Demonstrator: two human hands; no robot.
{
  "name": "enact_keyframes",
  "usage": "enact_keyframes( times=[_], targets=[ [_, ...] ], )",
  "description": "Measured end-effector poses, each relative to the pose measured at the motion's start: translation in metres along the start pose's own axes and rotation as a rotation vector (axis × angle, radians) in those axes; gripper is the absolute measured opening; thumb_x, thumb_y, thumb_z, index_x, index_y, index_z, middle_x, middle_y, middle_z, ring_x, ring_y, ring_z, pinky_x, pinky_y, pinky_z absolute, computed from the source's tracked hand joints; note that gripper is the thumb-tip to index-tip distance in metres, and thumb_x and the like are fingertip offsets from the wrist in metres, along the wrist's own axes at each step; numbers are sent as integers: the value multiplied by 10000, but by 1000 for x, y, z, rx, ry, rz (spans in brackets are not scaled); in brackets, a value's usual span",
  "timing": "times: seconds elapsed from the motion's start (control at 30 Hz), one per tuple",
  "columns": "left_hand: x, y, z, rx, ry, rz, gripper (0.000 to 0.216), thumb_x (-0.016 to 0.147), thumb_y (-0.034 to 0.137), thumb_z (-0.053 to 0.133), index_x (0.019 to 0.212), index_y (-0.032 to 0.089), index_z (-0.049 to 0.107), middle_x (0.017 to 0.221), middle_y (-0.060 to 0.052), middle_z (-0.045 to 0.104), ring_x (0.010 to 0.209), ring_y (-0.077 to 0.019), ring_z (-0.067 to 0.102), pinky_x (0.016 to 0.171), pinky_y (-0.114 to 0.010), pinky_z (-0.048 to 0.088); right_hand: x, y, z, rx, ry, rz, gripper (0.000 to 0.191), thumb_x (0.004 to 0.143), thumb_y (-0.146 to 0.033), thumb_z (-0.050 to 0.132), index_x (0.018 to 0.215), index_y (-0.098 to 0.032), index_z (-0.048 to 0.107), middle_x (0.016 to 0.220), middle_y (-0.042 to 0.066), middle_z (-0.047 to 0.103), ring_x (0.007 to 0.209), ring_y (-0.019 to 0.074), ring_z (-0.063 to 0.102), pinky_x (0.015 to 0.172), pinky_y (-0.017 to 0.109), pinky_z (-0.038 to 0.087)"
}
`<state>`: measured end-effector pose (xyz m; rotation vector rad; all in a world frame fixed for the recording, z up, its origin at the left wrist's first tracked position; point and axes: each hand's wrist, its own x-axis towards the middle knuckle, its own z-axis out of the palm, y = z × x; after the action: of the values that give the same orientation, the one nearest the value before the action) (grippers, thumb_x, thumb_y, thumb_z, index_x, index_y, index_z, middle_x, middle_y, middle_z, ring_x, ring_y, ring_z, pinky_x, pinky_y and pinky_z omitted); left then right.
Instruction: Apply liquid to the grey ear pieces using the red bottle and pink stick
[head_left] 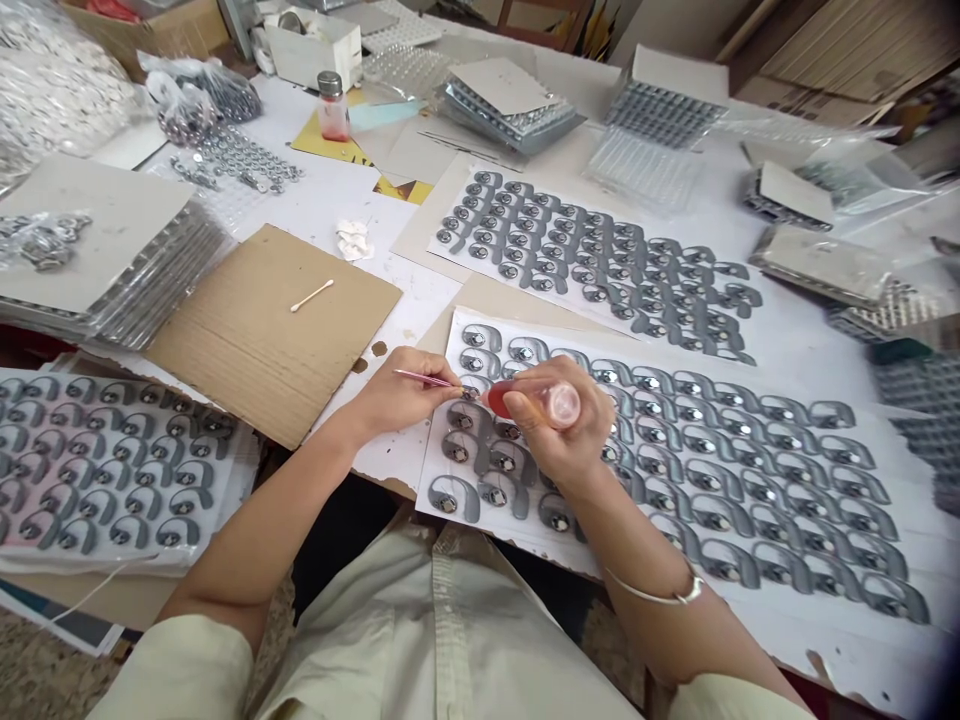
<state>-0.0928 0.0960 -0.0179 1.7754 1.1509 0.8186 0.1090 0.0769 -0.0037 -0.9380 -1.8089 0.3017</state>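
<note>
My right hand is closed around a small squeeze bottle with red liquid in it. The bottle's tip points left, at a small metal part on the near white sheet. A thin pink stick-like tool is pinched in my left hand, whose fingertips are at that same part. Rows of grey curved pieces with shiny round metal parts cover the sheet. Whether my left fingers touch the metal part cannot be made out.
A second sheet of similar pieces lies behind; another is at lower left. A cotton swab rests on brown cardboard. Beyond stand a capped jar of red liquid and stacked trays. More stacks sit left.
</note>
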Motion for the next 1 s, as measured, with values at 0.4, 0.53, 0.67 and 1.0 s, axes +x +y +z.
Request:
enact_keyframes(
  times=[0.4, 0.53, 0.67, 1.0],
  targets=[
    [0, 0, 1, -38, -10, -24, 90, 771, 239, 696, 733, 160, 717, 713, -22, 695, 618, -117, 599, 559, -205, 437, 0, -1, 1, 6, 10, -34, 60, 786, -224, 696, 798, -212, 638, 734, 17, 660, 669, 170, 596, 637, 329, 487],
    [0, 0, 0, -45, -8, -14, 97, 773, 239, 696, 734, 152, 716, 711, -29, 691, 640, -128, 604, 569, -212, 443, 0, -1, 1, 6, 13, -57, 70, 779, -213, 702, 804, -208, 636, 742, 16, 660, 669, 166, 599, 639, 323, 490],
    [1, 1, -1, -38, -5, -3, 90, 768, 232, 700, 726, 153, 716, 716, -31, 694, 669, -137, 614, 591, -218, 452, -1, -1, 1, -19, 8, -53, 61, 794, -250, 688, 799, -217, 637, 741, 17, 666, 671, 175, 605, 640, 337, 499],
    [1, 1, -1, -37, -5, -8, 93, 769, 238, 698, 727, 158, 719, 715, -31, 696, 662, -138, 615, 590, -222, 453, -1, 0, 2, -22, 12, -55, 52, 794, -254, 684, 804, -221, 645, 738, 16, 676, 662, 176, 614, 637, 341, 506]
  ],
)
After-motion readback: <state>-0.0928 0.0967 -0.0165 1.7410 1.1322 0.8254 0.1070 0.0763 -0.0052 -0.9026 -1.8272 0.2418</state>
